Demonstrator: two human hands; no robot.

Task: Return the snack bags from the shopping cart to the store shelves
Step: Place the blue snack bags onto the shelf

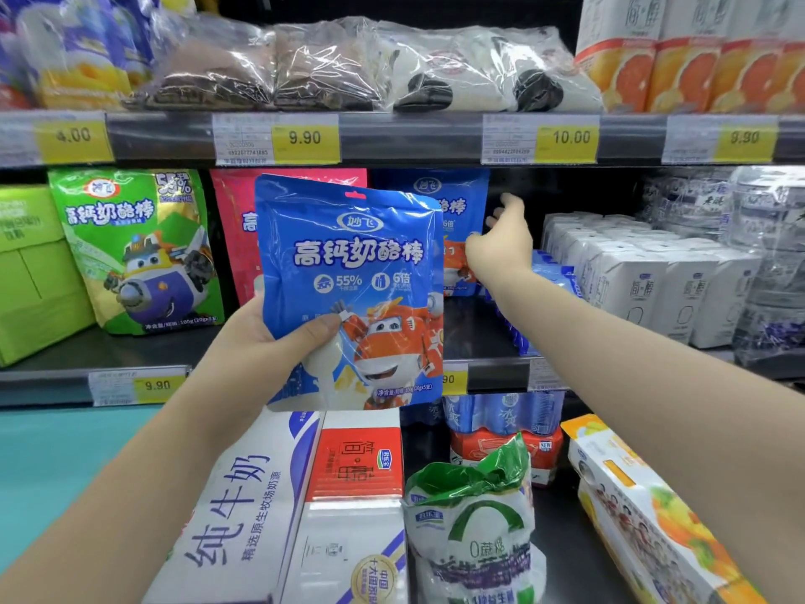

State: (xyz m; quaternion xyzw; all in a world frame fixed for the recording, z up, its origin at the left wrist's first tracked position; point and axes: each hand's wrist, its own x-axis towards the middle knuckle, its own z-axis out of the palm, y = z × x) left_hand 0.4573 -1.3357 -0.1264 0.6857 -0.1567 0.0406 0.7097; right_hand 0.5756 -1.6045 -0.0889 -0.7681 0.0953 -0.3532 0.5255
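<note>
The blue bag (348, 255) is upright at the centre of the frame, in front of the middle shelf (479, 337). The left hand (279, 329) grips its lower left corner, thumb on the front. Right of centre, the right hand (505, 246) reaches into the shelf, fingers loosely spread and grasping nothing, just beside a second blue bag (457, 198). A pink bag (235, 220) and a green bag (139, 246) stand further left.
</note>
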